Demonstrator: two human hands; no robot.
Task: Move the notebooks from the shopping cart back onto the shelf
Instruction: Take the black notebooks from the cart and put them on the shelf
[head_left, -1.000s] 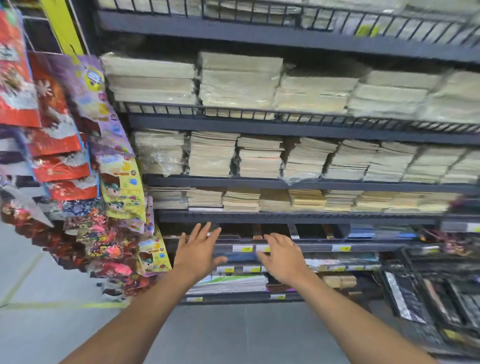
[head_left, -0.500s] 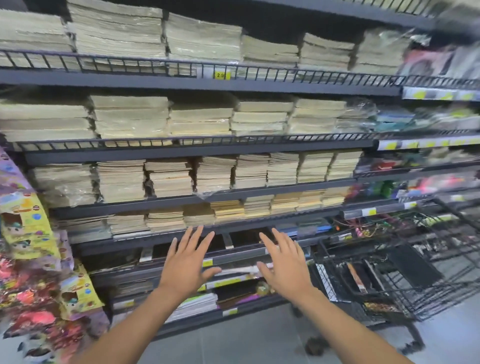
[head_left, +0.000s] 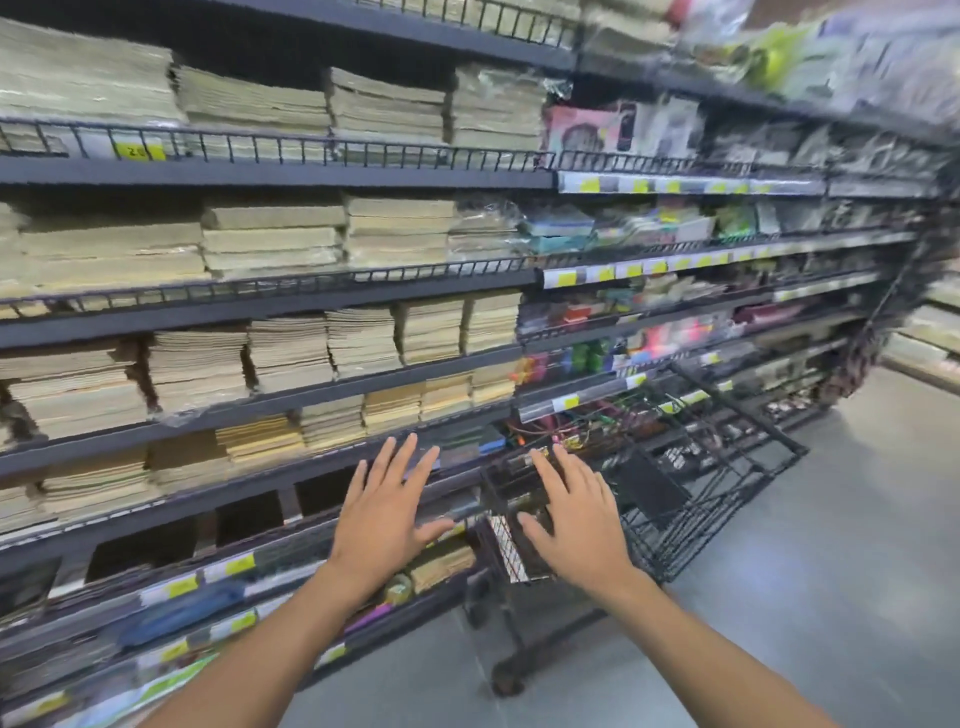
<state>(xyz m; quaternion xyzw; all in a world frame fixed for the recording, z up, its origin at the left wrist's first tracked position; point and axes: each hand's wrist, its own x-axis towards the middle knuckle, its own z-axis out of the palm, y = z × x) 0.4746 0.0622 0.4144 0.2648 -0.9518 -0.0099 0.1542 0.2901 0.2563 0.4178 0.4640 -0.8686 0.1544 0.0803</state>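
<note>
My left hand (head_left: 387, 506) and my right hand (head_left: 574, 519) are both held out flat with fingers spread, holding nothing. A black wire shopping cart (head_left: 691, 488) stands against the shelving on the right, and my right hand hovers over its near end. Something striped (head_left: 506, 545) lies inside that near end; the blur hides what it is. Dark shelving (head_left: 260, 306) runs across the view, packed with stacks of pale notebooks (head_left: 291, 353). My left hand is in front of a lower shelf rail.
Dark open slots (head_left: 249, 517) show on a lower shelf left of my hands. Colourful stationery (head_left: 623, 223) fills the shelves to the right. Grey floor (head_left: 831, 545) stretches right of the cart. Yellow price tags (head_left: 179, 586) line the shelf edges.
The view has swung right, away from the hanging packets, bringing the cart under my right hand. Both hands stay flat and spread, holding nothing.
</note>
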